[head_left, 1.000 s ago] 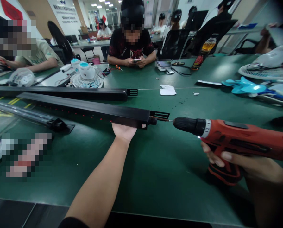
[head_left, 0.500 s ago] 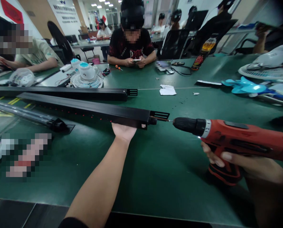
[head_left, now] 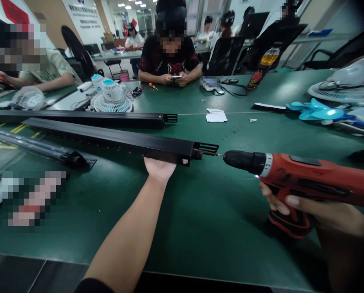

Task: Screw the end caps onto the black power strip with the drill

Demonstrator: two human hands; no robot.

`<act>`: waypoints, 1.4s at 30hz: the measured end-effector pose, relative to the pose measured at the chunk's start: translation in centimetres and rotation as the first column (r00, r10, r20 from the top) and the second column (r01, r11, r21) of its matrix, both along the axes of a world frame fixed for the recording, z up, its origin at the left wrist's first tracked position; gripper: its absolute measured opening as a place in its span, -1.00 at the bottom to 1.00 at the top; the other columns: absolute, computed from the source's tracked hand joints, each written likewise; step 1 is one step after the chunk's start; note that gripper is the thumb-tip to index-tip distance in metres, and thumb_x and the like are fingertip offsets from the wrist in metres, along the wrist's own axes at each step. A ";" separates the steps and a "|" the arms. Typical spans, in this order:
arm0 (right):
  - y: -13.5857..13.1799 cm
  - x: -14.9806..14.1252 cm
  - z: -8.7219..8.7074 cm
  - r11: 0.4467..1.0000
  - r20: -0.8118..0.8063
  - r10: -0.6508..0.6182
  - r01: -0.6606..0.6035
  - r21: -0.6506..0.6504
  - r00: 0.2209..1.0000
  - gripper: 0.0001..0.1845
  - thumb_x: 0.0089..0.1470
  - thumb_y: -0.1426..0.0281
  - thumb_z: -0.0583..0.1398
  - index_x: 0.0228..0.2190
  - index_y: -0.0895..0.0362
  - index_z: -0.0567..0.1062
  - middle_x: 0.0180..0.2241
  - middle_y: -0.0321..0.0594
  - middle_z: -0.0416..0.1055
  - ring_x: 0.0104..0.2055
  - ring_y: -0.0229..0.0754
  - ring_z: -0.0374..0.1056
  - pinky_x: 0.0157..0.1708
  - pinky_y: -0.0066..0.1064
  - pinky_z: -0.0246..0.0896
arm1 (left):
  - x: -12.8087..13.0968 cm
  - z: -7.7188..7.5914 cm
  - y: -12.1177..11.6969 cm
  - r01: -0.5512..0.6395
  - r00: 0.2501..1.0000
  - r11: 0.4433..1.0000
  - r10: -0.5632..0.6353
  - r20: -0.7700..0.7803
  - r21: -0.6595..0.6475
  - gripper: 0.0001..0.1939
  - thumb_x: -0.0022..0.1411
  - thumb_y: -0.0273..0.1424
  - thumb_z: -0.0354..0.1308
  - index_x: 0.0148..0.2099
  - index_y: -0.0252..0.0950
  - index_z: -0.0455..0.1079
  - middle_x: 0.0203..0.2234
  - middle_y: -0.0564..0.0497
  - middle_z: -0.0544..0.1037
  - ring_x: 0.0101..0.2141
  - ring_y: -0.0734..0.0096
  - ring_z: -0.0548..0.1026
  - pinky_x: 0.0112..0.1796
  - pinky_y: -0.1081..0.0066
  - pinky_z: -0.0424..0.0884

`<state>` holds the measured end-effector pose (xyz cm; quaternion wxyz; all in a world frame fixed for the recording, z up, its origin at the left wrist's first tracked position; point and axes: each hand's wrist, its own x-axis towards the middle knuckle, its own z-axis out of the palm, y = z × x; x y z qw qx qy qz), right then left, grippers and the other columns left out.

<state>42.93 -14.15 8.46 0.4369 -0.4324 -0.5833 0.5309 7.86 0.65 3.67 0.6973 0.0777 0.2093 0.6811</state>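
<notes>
My left hand [head_left: 160,167] holds a long black rectangular bar [head_left: 145,142] near its right end, the palm against its near side and the fingers hidden behind it. Red dots run along the bar's lower edge. A slotted black bracket [head_left: 207,147] and a round black knob [head_left: 197,154] stick out of that end. My right hand [head_left: 310,205] is wrapped round the handle of a red and black cordless drill [head_left: 304,175]. The drill points left, and its thin bit [head_left: 214,154] reaches to the bar's end by the knob; whether the tip sits in a screw cannot be made out.
Behind lies a second black bar [head_left: 108,119]; a clear-wrapped one [head_left: 38,146] is at the left. Fan parts [head_left: 111,93], white paper [head_left: 216,116], a drink bottle [head_left: 264,67] and blue fan blades [head_left: 319,110] lie farther back. A person [head_left: 169,57] across the table holds a phone.
</notes>
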 end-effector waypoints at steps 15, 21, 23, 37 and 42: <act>0.0 1.3 -0.7 0.999 0.010 0.045 -0.045 -0.027 0.999 -0.73 0.48 0.12 0.59 0.00 0.03 0.88 -0.50 -0.22 0.60 -0.57 -0.19 0.44 -0.59 -0.44 0.46 | -0.1 -0.5 0.0 0.023 0.999 1.000 -0.023 -0.023 -0.009 -0.38 0.80 -0.05 -0.14 0.41 -0.12 0.70 0.36 -0.23 0.78 0.55 -0.25 0.60 0.57 -0.27 0.53; 0.0 1.7 -1.1 0.999 0.027 0.043 -0.042 -0.031 0.999 -0.72 0.49 0.11 0.58 0.03 0.03 0.86 -0.48 -0.20 0.61 -0.57 -0.18 0.45 -0.59 -0.41 0.46 | -0.1 -0.3 0.0 0.022 0.999 1.000 -0.022 -0.035 0.005 -0.40 0.80 -0.07 -0.13 0.35 -0.13 0.71 0.30 -0.25 0.80 0.52 -0.22 0.63 0.58 -0.23 0.52; 0.0 1.9 -1.3 0.998 0.029 0.049 -0.049 -0.027 0.998 -0.73 0.48 0.14 0.58 0.05 0.02 0.86 -0.48 -0.23 0.60 -0.57 -0.14 0.47 -0.58 -0.36 0.49 | -0.2 -0.3 0.0 0.027 0.999 1.000 -0.027 -0.024 -0.003 -0.41 0.79 -0.07 -0.12 0.35 -0.14 0.71 0.29 -0.25 0.81 0.53 -0.21 0.63 0.58 -0.20 0.53; -0.1 2.1 -1.6 0.998 0.032 0.044 -0.042 -0.043 0.999 -0.77 0.52 0.16 0.55 0.06 -0.01 0.86 -0.45 -0.19 0.63 -0.56 -0.15 0.48 -0.61 -0.40 0.47 | -0.3 -0.6 0.2 0.016 1.000 1.000 -0.016 -0.013 0.006 -0.41 0.79 -0.07 -0.11 0.40 -0.10 0.69 0.29 -0.22 0.80 0.48 -0.24 0.66 0.54 -0.25 0.56; 0.1 2.4 -2.0 0.996 0.021 0.052 -0.051 -0.067 0.998 -0.74 0.45 0.17 0.59 0.06 -0.01 0.89 -0.46 -0.17 0.62 -0.60 -0.14 0.44 -0.67 -0.37 0.43 | -0.2 -0.3 -0.1 0.028 1.000 1.000 -0.028 -0.010 -0.007 -0.39 0.80 -0.04 -0.13 0.38 -0.12 0.69 0.29 -0.23 0.80 0.49 -0.21 0.64 0.56 -0.20 0.54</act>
